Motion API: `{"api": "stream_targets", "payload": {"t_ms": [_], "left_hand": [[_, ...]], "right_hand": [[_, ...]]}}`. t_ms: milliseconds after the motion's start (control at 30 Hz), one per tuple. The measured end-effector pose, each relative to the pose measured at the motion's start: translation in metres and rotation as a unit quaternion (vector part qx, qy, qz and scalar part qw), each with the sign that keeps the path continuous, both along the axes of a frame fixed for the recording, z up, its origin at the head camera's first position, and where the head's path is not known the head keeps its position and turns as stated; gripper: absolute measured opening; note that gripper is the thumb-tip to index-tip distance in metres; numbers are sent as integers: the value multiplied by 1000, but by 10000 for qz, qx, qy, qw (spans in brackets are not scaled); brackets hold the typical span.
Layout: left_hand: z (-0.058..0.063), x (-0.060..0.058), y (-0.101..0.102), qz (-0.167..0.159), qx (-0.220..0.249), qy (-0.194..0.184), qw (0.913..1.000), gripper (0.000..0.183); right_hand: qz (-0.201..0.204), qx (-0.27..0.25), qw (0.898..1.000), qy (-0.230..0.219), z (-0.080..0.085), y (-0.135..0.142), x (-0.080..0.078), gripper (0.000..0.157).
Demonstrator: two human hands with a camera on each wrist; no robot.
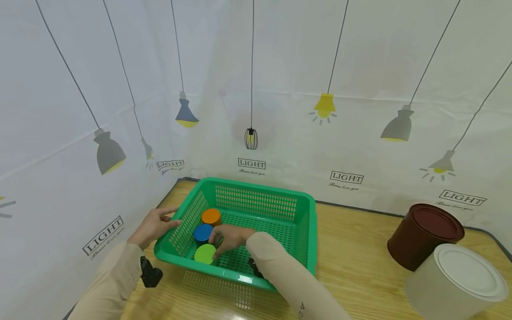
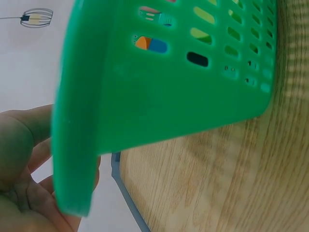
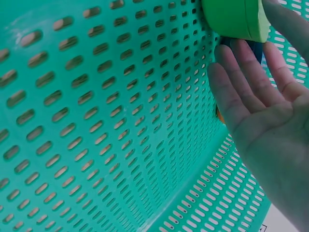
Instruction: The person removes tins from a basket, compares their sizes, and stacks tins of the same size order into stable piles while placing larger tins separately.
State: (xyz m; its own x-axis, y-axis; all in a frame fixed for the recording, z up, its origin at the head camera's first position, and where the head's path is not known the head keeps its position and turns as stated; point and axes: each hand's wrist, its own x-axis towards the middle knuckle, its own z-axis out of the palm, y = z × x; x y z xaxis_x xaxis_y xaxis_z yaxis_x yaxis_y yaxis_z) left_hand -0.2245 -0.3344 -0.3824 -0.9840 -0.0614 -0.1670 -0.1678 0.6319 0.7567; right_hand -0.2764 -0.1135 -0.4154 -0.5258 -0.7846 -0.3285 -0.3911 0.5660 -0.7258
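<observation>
A green plastic basket (image 1: 310, 231) with slotted walls stands on the table. Its left rim is gripped by my left hand (image 1: 155, 226), and in the left wrist view that hand's fingers (image 2: 41, 157) pass behind the rim (image 2: 72, 145). Along the inner left side sit an orange cylinder (image 1: 211, 216), a blue cylinder (image 1: 203, 232) and a lime-green cylinder (image 1: 205, 254). Inside the basket, my right hand (image 1: 232, 238) holds the lime-green cylinder between thumb and fingers, its fingertips between it and the blue one. The right wrist view shows the lime-green side (image 3: 236, 19) against the fingertips.
To the right on the wooden table (image 1: 344, 253) stand a dark red lidded can (image 1: 424, 235) and a white lidded can (image 1: 452, 284), close together. Behind and at left hangs a white sheet (image 1: 288, 133) printed with lamps.
</observation>
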Motion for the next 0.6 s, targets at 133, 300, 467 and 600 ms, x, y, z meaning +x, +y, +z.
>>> {"api": "stream_targets", "payload": {"t_ms": [133, 300, 467, 600], "left_hand": [[-1, 0, -2, 7, 55, 12, 10000, 59], [-1, 0, -1, 37, 37, -20, 10000, 56], [-1, 0, 0, 16, 4, 3, 10000, 55], [-2, -1, -1, 25, -19, -13, 10000, 55]], "right_hand": [[210, 149, 9997, 17, 0, 0, 0, 45], [537, 421, 9975, 163, -8, -2, -4, 58], [491, 468, 9976, 118, -5, 0, -1, 58], [407, 414, 9983, 49, -5, 0, 1, 55]]}}
